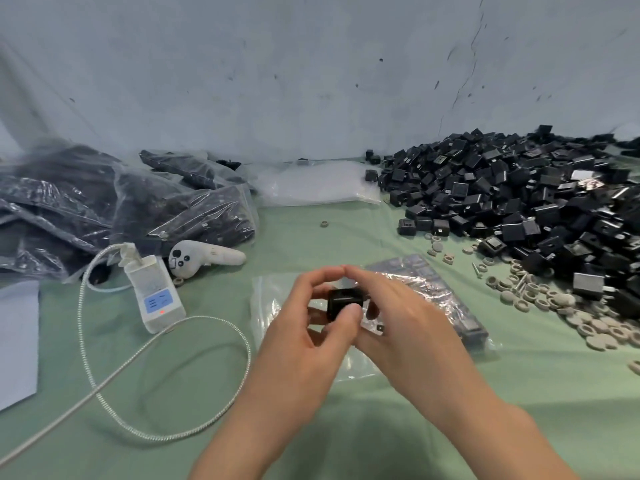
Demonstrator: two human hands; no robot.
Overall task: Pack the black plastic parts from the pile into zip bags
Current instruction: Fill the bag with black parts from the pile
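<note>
A desk [519,393] covered in pale green cloth runs back to a blue-grey wall [277,81] marked with dark specks and a crack at the right. The pile [519,195] of black parts takes up the far right of the desk and reaches the wall and the right edge. Grey rings [554,303] are scattered along its near side. Full bags [104,209] are heaped at the far left, and empty bags [318,185] lie flat against the wall between the two.

Near the middle, the left grip [298,341] and right grip [401,320] meet fingertip to fingertip above one black part [344,301]. Both pinch it, though the right thumb is probably tucked behind it, out of sight. Under them lies a bag [433,292], partly filled at its right end.

To the left are a power strip [156,296], its looped cable [221,320], a white controller [204,256] and, at the left edge, a paper [17,341]. Bare cloth lies open at the near right and between the bag and the empty bags.
</note>
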